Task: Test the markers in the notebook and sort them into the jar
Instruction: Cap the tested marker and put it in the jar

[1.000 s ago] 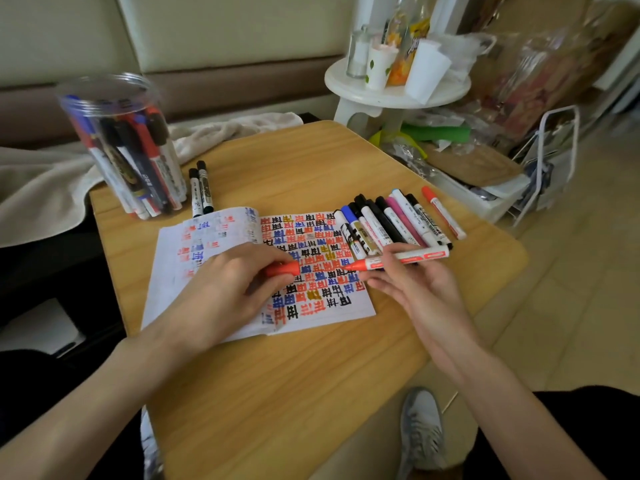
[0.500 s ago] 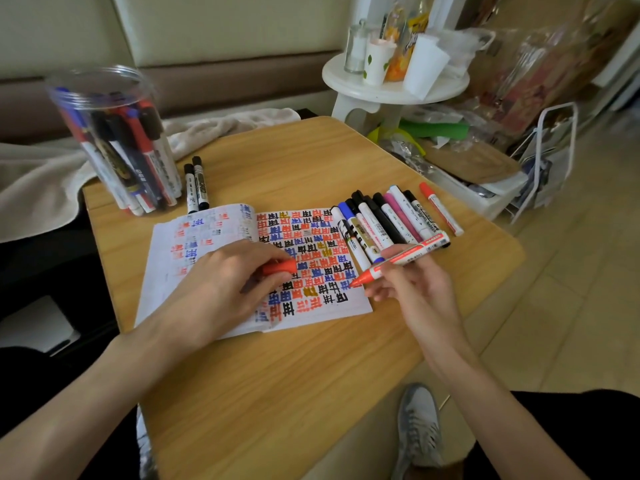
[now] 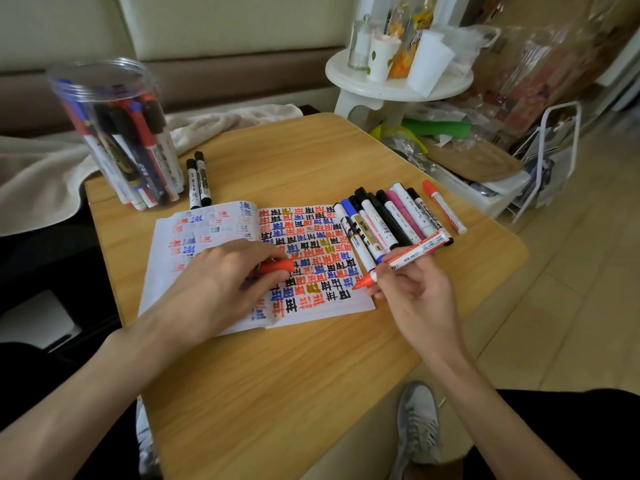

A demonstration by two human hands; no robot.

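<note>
An open notebook [image 3: 214, 233] lies on the wooden table [image 3: 298, 375], its right page full of red, blue, black and yellow test marks. My right hand [image 3: 417, 299] grips an uncapped red marker [image 3: 408, 256], tip pointing down-left just above the page's lower right. My left hand [image 3: 221, 282] rests on the notebook and pinches the red cap [image 3: 277, 266]. Several capped markers [image 3: 388, 220] lie in a row right of the notebook. A clear plastic jar [image 3: 117, 133] holding several markers stands at the table's far left corner.
Two black-capped markers [image 3: 199, 180] lie beside the jar. A beige towel [image 3: 38, 174] drapes off the left. A white round side table [image 3: 398, 81] with cups and bottles stands behind. Clutter and a white bin [image 3: 485, 192] sit right of the table. My shoe [image 3: 419, 427] shows below.
The red cap has come off the marker into my left hand. My right hand has swung the marker so its bare tip points down toward the page.
</note>
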